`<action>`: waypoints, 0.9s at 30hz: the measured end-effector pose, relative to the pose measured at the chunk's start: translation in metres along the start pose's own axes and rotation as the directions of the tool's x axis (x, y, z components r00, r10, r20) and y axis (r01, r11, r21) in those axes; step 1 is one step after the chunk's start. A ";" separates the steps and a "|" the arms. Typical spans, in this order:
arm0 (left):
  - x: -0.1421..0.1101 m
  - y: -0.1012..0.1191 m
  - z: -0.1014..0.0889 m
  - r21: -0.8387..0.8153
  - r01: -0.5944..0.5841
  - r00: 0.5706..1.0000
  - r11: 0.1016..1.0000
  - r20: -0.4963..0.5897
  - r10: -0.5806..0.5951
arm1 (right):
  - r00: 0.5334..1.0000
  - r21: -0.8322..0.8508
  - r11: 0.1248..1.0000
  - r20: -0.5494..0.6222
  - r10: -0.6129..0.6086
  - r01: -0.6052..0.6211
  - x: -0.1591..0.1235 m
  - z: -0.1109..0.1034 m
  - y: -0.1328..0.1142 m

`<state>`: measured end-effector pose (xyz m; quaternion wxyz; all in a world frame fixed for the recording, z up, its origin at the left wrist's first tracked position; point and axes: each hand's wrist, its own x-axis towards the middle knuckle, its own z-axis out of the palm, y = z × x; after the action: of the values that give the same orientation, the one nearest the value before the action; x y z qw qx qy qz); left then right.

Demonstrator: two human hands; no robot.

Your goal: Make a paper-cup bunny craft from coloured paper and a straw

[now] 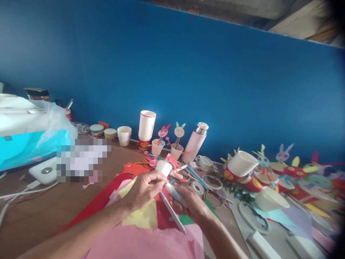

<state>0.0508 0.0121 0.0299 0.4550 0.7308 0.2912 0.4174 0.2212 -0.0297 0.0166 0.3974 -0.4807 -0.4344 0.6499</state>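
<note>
My left hand (147,186) is closed in a pinch above the coloured paper, and what sits between its fingertips is too small or hidden to name. My right hand (190,203) wraps round a whitish-blue tube (175,194), whose tip points at the left fingertips. Just beyond the left fingers is a white paper cup (164,167); whether they touch it I cannot tell. Below the hands, a white pen-like stick (172,212) slants across red, yellow and pink paper (145,241). Cut-out paper pieces (175,165) lie around the cup.
Two cup figures with paper heads (179,131) stand by the blue wall, between a stack of cups (147,126) and a flask (195,142). More cup figures (264,162) and tape rolls (197,187) crowd the right. A white device with cables (44,170) lies left.
</note>
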 end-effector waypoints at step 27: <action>0.002 0.000 -0.001 0.110 -0.163 0.986 0.980 -0.013 0.165 | 0.988 0.101 0.991 0.123 -0.097 0.084 -0.007 0.008 -0.011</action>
<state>0.0512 0.0141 0.0306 0.3754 0.7713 0.2571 0.4450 0.2163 -0.0345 0.0301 0.4203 -0.3984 -0.4489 0.6805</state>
